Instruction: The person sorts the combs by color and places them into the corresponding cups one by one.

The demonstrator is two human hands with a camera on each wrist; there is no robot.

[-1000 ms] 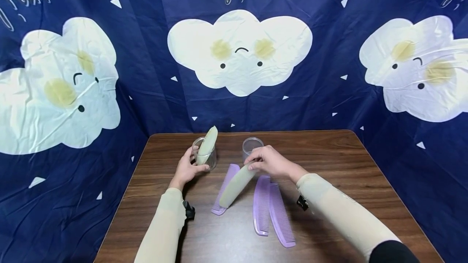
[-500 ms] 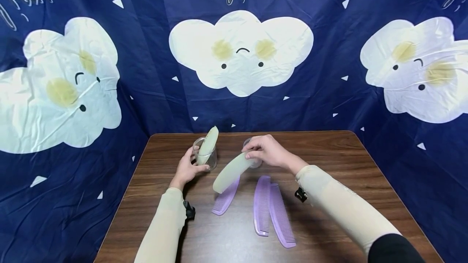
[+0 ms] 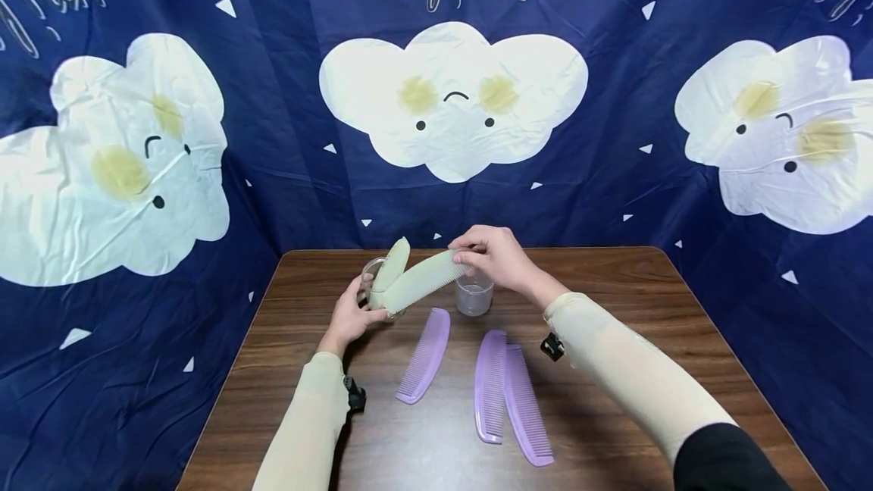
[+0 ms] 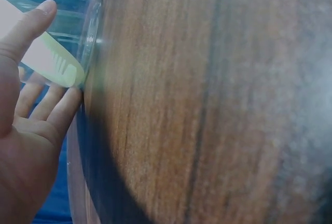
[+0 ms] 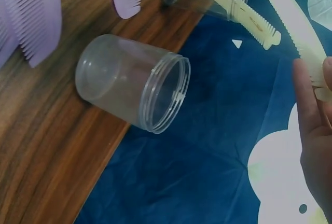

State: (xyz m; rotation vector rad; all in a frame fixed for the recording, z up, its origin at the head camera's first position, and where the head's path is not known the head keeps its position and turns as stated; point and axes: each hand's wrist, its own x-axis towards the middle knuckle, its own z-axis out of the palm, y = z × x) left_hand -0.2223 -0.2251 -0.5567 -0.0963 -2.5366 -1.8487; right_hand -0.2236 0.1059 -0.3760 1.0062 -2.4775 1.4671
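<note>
My left hand (image 3: pixel 349 322) holds a clear plastic jar (image 4: pixel 78 19) upright at the table's back left, thumb on one side and fingers on the other. A pale green comb (image 3: pixel 392 262) leans inside this jar, its upper end above the rim. My right hand (image 3: pixel 496 258) pinches one end of a second pale green comb (image 3: pixel 428 277), raised and slanting down to the left. The lower end of that comb overlaps the jar's mouth in the head view. Beneath the right hand stands another clear jar (image 5: pixel 124 81), uncapped, with nothing visible inside.
Three purple combs lie on the brown wooden table (image 3: pixel 614 309): a single comb (image 3: pixel 426 354) near the middle, then a comb (image 3: pixel 489 392) and another comb (image 3: pixel 527 409) side by side to its right. A dark blue cloth (image 3: pixel 286 195) with clouds hangs behind the table.
My right hand has lifted the second pale green comb up and away from the purple comb, bringing its lower end left to the held jar. The left hand stays on its jar.
</note>
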